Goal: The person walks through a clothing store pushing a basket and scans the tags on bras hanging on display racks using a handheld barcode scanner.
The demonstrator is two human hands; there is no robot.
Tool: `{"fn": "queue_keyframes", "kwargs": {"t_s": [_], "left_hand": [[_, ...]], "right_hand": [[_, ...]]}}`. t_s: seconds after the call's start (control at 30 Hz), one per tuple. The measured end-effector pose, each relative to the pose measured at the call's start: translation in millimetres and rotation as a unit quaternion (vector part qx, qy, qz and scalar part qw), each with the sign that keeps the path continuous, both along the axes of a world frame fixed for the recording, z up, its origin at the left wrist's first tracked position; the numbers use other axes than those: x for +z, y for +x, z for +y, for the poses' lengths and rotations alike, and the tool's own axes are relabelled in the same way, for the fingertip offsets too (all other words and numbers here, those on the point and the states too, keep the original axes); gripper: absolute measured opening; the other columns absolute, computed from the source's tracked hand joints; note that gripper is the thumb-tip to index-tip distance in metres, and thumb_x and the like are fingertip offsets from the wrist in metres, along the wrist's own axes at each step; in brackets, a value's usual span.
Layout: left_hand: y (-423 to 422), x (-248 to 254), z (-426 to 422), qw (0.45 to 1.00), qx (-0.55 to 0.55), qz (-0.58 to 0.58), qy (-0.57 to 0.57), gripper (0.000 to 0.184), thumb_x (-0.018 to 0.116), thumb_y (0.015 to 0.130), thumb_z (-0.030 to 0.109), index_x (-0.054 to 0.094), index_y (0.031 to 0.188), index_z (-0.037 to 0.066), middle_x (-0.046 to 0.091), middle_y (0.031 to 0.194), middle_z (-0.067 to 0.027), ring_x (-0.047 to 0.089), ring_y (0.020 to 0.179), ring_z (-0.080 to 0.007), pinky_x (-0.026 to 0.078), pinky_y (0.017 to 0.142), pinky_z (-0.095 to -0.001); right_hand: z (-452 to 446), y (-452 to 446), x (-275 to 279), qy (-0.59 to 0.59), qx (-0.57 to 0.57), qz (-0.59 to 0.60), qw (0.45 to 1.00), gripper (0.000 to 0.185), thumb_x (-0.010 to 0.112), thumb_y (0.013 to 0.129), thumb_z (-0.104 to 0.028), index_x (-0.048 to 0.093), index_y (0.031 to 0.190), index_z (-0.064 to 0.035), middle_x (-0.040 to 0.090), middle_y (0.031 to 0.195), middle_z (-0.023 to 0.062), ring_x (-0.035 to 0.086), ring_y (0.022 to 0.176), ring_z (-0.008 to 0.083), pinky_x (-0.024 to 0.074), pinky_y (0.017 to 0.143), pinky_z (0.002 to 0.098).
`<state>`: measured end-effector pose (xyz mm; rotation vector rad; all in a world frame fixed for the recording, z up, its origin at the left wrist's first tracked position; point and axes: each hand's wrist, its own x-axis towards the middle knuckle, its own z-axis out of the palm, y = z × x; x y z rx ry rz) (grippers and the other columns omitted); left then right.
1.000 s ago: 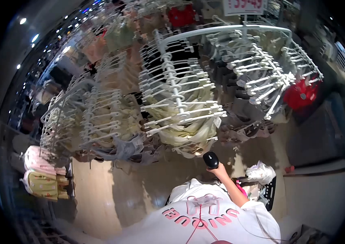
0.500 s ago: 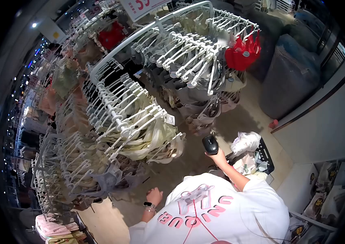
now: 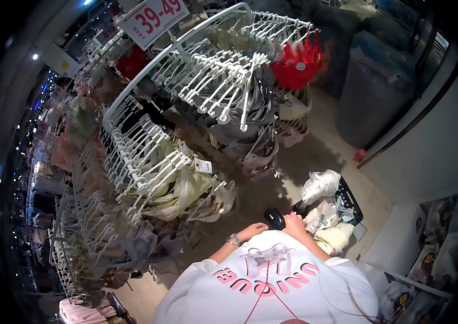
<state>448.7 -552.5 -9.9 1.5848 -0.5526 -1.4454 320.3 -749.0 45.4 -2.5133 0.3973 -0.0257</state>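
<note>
My right hand (image 3: pixel 294 224) is closed around a black rounded handheld device (image 3: pixel 275 218), which looks like a barcode scanner. The device is low in front of my chest, with a small pale mark on its top. My left hand (image 3: pixel 252 231) lies at the device's left side, fingers stretched toward it; contact is hard to make out. Just right of my right hand stands a black basket (image 3: pixel 354 208) with a white bundle (image 3: pixel 320 184) and pale yellow cloth (image 3: pixel 334 237) in it.
A white rack (image 3: pixel 148 70) carries many bras on white hangers, with a red bra (image 3: pixel 298 67) at its far end. A price sign (image 3: pixel 152 21) stands above it. Big wrapped sacks (image 3: pixel 374 92) stand at the back right beside a white wall (image 3: pixel 428 146). Folded pink cloth (image 3: pixel 80 312) lies lower left.
The device has come down and closer to my body in my right hand. My left hand has risen from lower left to beside it. The view has shifted slightly.
</note>
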Motion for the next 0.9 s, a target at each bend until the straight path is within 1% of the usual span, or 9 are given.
{"fn": "queue_keyframes", "kwargs": {"t_s": [0.07,0.17,0.2,0.23,0.27,0.5,0.53,0.57,0.9], "left_hand": [[3,-24,25,0.980,0.135,0.035,0.140,0.035,0.053,0.091,0.025,0.058,0.116,0.001,0.063,0.111,-0.0199,0.062,0.101,-0.0343,0.049,0.087,-0.0371],[-16,-94,114,0.852,0.053,-0.330,0.403,0.031,0.047,0.090,0.021,0.067,0.104,0.002,0.065,0.105,-0.0214,0.064,0.098,-0.0336,0.052,0.081,-0.0441],[-9,-160,184,0.749,-0.372,-0.432,0.338,0.029,0.048,0.088,0.018,0.068,0.102,0.003,0.065,0.105,-0.0209,0.064,0.095,-0.0354,0.051,0.083,-0.0454],[-15,-147,210,0.742,-0.430,-0.390,0.337,0.031,0.045,0.088,0.017,0.068,0.104,0.003,0.064,0.106,-0.0215,0.063,0.097,-0.0367,0.052,0.084,-0.0440],[-34,-150,226,0.816,-0.246,-0.276,0.444,0.041,0.047,0.087,0.034,0.066,0.109,0.005,0.062,0.114,-0.0203,0.060,0.105,-0.0372,0.049,0.089,-0.0436],[-139,-161,264,0.847,0.151,-0.208,0.465,0.042,0.051,0.084,0.041,0.068,0.103,0.007,0.062,0.106,-0.0233,0.059,0.101,-0.0414,0.049,0.083,-0.0452],[-132,-90,222,0.884,0.019,-0.191,0.427,0.039,0.053,0.084,0.037,0.068,0.099,0.005,0.063,0.101,-0.0253,0.060,0.097,-0.0427,0.049,0.080,-0.0457],[-135,-73,206,0.864,0.142,-0.125,0.467,0.037,0.054,0.083,0.036,0.069,0.097,0.005,0.063,0.100,-0.0244,0.060,0.096,-0.0418,0.050,0.079,-0.0447],[-129,-130,165,0.893,0.265,-0.175,0.319,0.029,0.056,0.084,0.031,0.070,0.090,0.006,0.068,0.090,-0.0162,0.066,0.085,-0.0305,0.050,0.079,-0.0396]], "right_hand": [[0,7,2,0.044,0.026,0.019,0.998,0.034,0.066,0.069,-0.037,0.067,0.087,-0.0081,0.067,0.084,0.0135,0.064,0.082,0.0323,0.0492,0.073,0.0459],[-1,12,26,0.083,0.019,0.084,0.993,0.031,0.064,0.071,-0.035,0.066,0.087,-0.0092,0.067,0.082,0.0152,0.065,0.079,0.0348,0.0538,0.070,0.0451],[-2,10,20,0.077,0.026,0.070,0.994,0.030,0.064,0.071,-0.035,0.066,0.086,-0.0089,0.068,0.084,0.0154,0.065,0.080,0.0345,0.0534,0.070,0.0453],[-2,8,18,0.072,0.030,0.057,0.995,0.029,0.065,0.071,-0.034,0.066,0.086,-0.0089,0.067,0.082,0.0159,0.065,0.078,0.0347,0.0529,0.069,0.0454],[-2,9,17,0.067,0.036,0.043,0.996,0.029,0.065,0.071,-0.033,0.066,0.086,-0.0090,0.067,0.080,0.0165,0.065,0.076,0.0349,0.0524,0.067,0.0456],[3,22,26,0.094,-0.007,0.115,0.989,0.034,0.064,0.073,-0.037,0.067,0.089,-0.0078,0.066,0.076,0.0200,0.065,0.074,0.0387,0.0515,0.066,0.0461],[5,22,34,0.113,-0.019,0.118,0.986,0.035,0.064,0.072,-0.038,0.067,0.091,-0.0077,0.066,0.077,0.0209,0.064,0.076,0.0393,0.0514,0.067,0.0463],[8,20,34,0.104,-0.011,0.129,0.986,0.035,0.064,0.072,-0.037,0.067,0.091,-0.0078,0.066,0.078,0.0214,0.064,0.077,0.0395,0.0513,0.069,0.0465],[32,21,16,0.027,-0.035,0.196,0.980,0.040,0.072,0.065,-0.034,0.068,0.093,-0.0062,0.068,0.087,0.0204,0.065,0.087,0.0369,0.0508,0.077,0.0441]]}}
